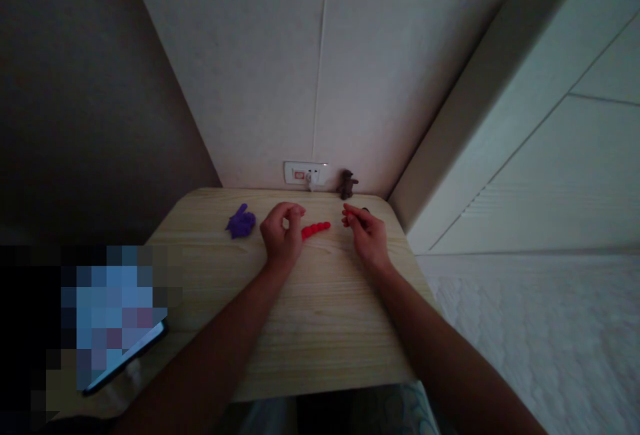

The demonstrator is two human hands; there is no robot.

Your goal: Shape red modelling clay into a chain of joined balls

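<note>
Since it lies between the left hand (281,232) and right hand (369,233), the red segmented strip (317,229) on the table (325,328) seems placed within easy reach. The left curls beside one end, thumb toward fingers; the right points inward, fingertips bunched. Whether either pinches anything, one cannot tell.

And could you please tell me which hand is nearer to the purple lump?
The left. The left hand is just to the right of the purple lump; the right hand is farther across the table, beyond the red strip.
</note>
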